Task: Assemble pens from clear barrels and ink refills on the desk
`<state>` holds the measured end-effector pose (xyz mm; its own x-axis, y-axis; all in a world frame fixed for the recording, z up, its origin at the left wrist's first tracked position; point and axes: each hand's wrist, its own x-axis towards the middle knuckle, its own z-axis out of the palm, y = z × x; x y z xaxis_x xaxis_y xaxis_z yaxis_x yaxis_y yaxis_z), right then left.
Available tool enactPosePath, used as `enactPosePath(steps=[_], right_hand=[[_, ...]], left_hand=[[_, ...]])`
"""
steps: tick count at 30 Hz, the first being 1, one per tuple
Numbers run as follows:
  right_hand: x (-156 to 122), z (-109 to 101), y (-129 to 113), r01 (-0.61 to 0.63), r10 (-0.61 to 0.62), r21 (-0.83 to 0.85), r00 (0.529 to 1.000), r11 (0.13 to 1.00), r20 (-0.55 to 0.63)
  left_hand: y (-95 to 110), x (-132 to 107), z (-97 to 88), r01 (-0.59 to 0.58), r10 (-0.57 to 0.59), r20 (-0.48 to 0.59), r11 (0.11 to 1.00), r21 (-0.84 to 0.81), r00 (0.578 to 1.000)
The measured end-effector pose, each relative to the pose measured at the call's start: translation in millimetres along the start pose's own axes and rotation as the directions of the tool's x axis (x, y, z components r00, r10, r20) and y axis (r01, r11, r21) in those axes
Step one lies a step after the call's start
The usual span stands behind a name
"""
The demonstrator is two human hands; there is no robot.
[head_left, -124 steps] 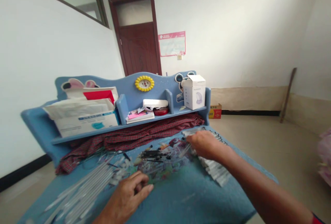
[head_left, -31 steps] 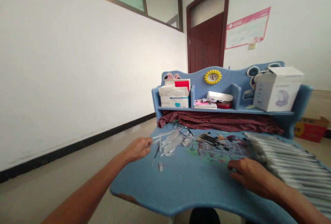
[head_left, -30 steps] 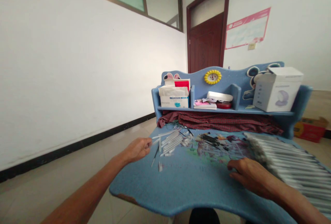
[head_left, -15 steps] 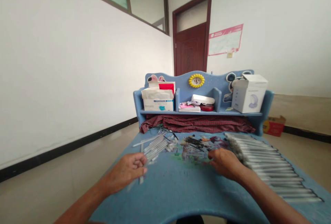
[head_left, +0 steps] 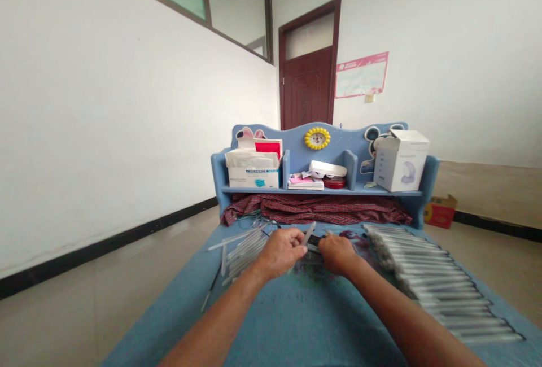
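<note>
My left hand point(head_left: 282, 251) pinches a slim, translucent whitish tube point(head_left: 310, 232) between thumb and fingers, its free end pointing up and away. Close to its right, my right hand point(head_left: 337, 253) is closed, fingertips down by some dark slender pieces point(head_left: 314, 240); whatever it grips is hidden. Left of my left hand lies a loose pile of similar whitish tubes point(head_left: 245, 251). A thin dark-and-clear stick point(head_left: 212, 288) rests on the desk beside that pile. To the right, many clear tubes with dark ends point(head_left: 440, 282) lie side by side in a row, with greyish, blurred near ends.
The blue desk point(head_left: 288, 316) has a raised shelf point(head_left: 355, 189) along its back. On it stand a mask box point(head_left: 254, 176), papers point(head_left: 305, 183), a red round tin point(head_left: 334, 183) and a white carton point(head_left: 401, 161). Checked cloth point(head_left: 313, 209) lies bunched beneath.
My left hand has moved right and forward, now with a tube in its fingers. My right hand has shifted left, so both hands are close together. The view has tilted slightly.
</note>
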<state>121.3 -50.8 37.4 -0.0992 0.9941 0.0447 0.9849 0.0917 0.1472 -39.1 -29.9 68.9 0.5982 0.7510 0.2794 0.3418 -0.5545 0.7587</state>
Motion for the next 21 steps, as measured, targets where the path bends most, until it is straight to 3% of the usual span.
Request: enactPosePath(steps=[5, 12, 16, 21], right_hand=[[-4, -11, 6, 0.079, -0.078, -0.036, 0.997, 0.996, 0.011], [-31, -53, 47, 0.106, -0.121, -0.172, 0.99, 0.979, -0.076], [-44, -66, 58, 0.141, -0.167, -0.219, 0.98, 0.966, -0.109], [-58, -56, 45, 0.199, -0.212, -0.122, 0.972, 0.972, -0.105]], left_hand=[[-21, 9, 6.6, -0.054, 0.059, -0.076, 0.996, 0.075, 0.995], [-35, -2, -2.3, -0.052, 0.066, -0.114, 0.991, 0.123, 0.991], [-29, -4, -4.0, 0.044, -0.057, -0.105, 0.992, -0.119, 0.993], [-22, -5, -7.6, 0.151, -0.247, -0.134, 0.857, -0.493, 0.96]])
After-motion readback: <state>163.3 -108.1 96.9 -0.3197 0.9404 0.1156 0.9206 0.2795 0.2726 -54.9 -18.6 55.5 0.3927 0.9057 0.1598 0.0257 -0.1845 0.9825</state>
